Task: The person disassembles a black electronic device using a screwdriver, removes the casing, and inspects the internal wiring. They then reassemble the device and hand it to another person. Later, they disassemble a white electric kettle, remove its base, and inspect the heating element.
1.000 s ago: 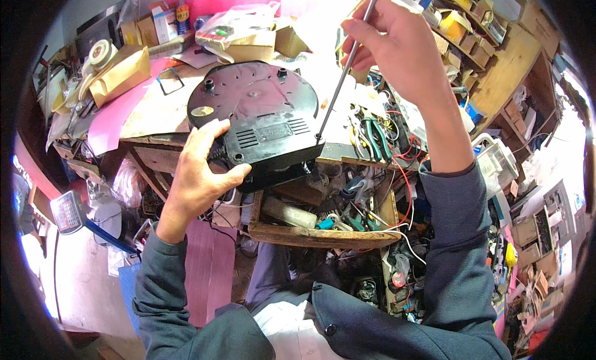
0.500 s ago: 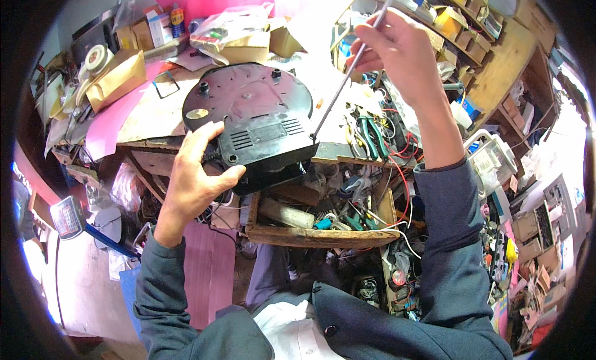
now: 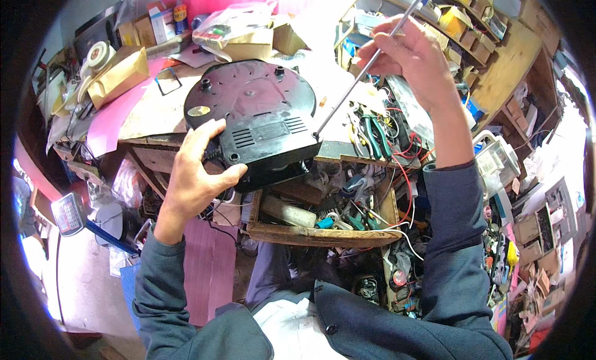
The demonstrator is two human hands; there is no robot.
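Observation:
A round black electric appliance (image 3: 270, 131) lies underside up at the front edge of the workbench, with slotted vents and small feet facing me. My left hand (image 3: 202, 167) grips its near left corner, thumb and fingers on the casing. In my right hand (image 3: 415, 62), raised at the upper right, the thumb and fingers pinch a long thin screwdriver shaft (image 3: 366, 68). The shaft slants down to the left, and its tip meets a hole at the appliance's right corner. The screwdriver's handle is out of the picture.
Several pliers (image 3: 375, 136) and wires lie right of the appliance. Below the bench edge, an open wooden drawer (image 3: 323, 237) holds tools and cables. Cardboard boxes (image 3: 118, 77) and a tape roll (image 3: 99, 56) stand at the back left. Shelves of parts (image 3: 462, 25) rise at the far right.
My right hand has shifted slightly right and down, and the screwdriver leans further to the right. Its tip stays at the same corner. My left hand keeps its grip.

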